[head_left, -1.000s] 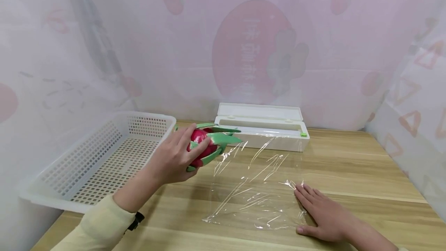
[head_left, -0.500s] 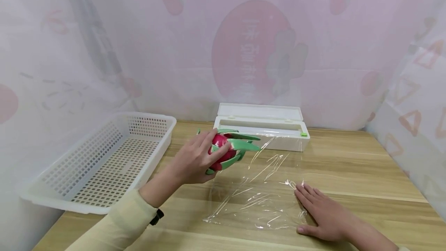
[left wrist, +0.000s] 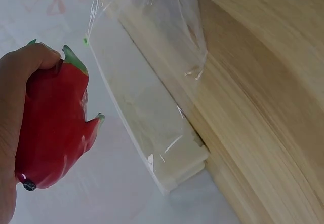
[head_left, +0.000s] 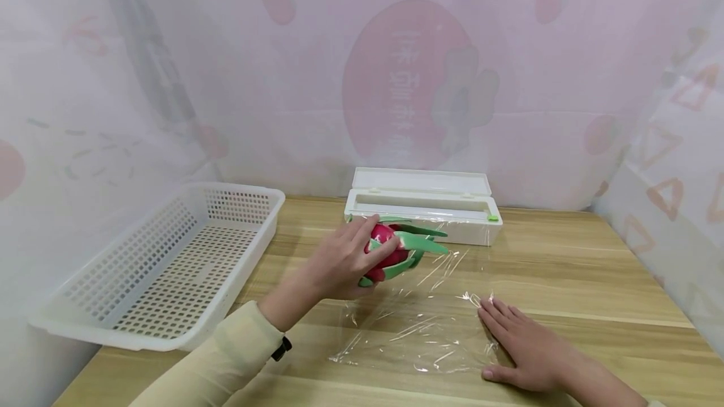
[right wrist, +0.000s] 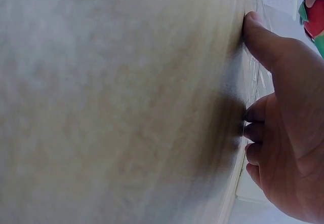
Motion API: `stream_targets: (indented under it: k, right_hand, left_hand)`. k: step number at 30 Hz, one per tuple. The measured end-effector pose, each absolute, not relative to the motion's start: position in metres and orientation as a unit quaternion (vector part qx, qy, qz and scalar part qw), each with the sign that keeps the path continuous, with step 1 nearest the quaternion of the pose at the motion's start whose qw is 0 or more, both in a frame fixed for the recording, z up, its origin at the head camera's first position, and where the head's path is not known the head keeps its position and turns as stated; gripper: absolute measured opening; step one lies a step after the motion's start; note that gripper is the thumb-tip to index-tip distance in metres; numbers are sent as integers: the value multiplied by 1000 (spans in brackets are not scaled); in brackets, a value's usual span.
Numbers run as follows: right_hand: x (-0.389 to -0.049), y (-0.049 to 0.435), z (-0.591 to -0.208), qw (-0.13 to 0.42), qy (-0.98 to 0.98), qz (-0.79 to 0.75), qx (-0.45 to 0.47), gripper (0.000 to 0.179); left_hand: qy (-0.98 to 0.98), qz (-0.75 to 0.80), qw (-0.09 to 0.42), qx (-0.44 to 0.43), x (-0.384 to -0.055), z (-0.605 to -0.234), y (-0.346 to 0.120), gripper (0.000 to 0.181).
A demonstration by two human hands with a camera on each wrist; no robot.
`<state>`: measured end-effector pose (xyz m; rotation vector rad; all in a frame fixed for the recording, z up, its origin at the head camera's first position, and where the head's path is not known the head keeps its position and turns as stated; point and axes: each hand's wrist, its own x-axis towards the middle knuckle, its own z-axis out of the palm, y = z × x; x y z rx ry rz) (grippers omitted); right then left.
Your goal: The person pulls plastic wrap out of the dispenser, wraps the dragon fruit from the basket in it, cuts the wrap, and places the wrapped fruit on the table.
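My left hand (head_left: 346, 260) grips a red dragon fruit (head_left: 387, 251) with long green scales, its leafy end pointing right. The fruit hangs over the left part of a sheet of clear cling film (head_left: 421, 325) spread on the table. In the left wrist view the smooth red underside of the dragon fruit (left wrist: 53, 117) shows, with the thumb across its top. My right hand (head_left: 532, 350) lies with spread fingers on the film's right edge, thumb and fingertips pressing at the tabletop. From the back, the film runs out of a white cling film box (head_left: 424, 228) whose lid is up.
A white perforated plastic basket (head_left: 249, 272) stands at the left on the wooden table (head_left: 571, 256). A green slider (head_left: 493, 218) sits at the right end of the box. Printed cloth walls (head_left: 305, 105) close off the back and both sides.
My left hand has carried the dragon fruit rightward from beside the basket to over the film. The right hand and the film box have stayed in place.
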<state>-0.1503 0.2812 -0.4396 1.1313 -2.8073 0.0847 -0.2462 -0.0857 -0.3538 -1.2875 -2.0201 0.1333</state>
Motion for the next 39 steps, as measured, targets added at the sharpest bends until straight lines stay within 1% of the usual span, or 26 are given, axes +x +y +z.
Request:
stream_targets:
  k: [7, 11, 21, 23, 30, 39]
  right_hand:
    - [-149, 282, -438, 66, -922, 23, 380, 90]
    - [-148, 281, -438, 59, -925, 26, 374, 90]
    - [-148, 282, -438, 60, -926, 26, 371, 90]
    - [-148, 282, -438, 55, -927, 29, 369, 90]
    - [-150, 282, -436, 15, -935, 35, 352, 92]
    - [-150, 280, -435, 2, -938, 25, 345, 93]
  left_hand:
    - [-779, 27, 352, -518, -252, -358, -70, 81]
    - [-778, 12, 345, -525, -257, -361, -62, 79]
    - [-778, -7, 306, -548, -267, -370, -43, 78]
    - [-783, -9, 294, -549, -269, -372, -40, 78]
    - [-792, -9, 257, -554, -275, -376, -27, 80]
    - [-811, -17, 209, -546, -281, -383, -16, 80]
